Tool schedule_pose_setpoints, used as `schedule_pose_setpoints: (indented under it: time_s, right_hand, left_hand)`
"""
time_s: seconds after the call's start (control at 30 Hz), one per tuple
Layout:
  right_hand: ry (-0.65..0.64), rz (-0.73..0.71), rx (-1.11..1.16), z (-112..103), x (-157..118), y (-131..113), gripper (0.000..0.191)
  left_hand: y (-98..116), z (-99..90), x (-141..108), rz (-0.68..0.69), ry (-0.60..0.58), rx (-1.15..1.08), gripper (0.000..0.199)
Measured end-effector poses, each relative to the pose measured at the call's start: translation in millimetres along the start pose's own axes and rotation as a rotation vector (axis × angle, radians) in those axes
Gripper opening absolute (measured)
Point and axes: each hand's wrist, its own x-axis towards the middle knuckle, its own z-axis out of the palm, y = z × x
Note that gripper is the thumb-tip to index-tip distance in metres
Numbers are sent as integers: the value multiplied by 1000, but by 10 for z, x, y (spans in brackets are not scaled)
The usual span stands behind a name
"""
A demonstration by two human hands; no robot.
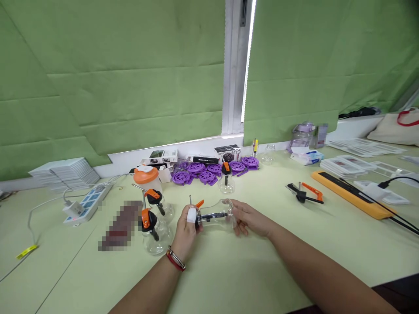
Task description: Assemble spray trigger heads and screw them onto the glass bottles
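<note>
Far to the left of the clear, round-bottomed glass jar (216, 224) that I watch from afar, I see a white power strip with blue sockets (90, 203). Nearer, just left of the jar, stand two see-through glass jars (157, 245) with black and orange tops. Next comes the left hand (186, 230), with a white cover (191, 214) on its thumb. It is closed on the jar's black cap with an orange lever (199, 203), at the jar's left end. The jar lies on its side between both hands, and a dark tube (214, 216) runs inside it. Behind the jar I see a pile of purple plastic wheels (207, 177). At the jar's right end, the right hand (245, 219) curls its fingers around the wide glass. Well to the right of the jar lies a loose black and orange top (301, 196). I think the step in hand is fitting the cap to the jar. I'd say the next move calls for a firm but soft hold on the glass, with the cap kept straight.
</note>
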Motion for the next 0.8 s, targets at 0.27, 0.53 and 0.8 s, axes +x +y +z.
schedule_pose_setpoints:
  time_s: [0.27,0.53,0.8]
  right_hand:
    - [-24,-126,16,-2,-11,-52,79]
    - [4,-87,-12,13,0,-47,68]
    - [51,-68,-25,62,40,11,62]
  left_hand:
    - [-49,-13,32,-18,25,-28,38]
    - [-31,-20,20,-30,0,5,35]
    - [-25,-5,9,1,17,-1,33]
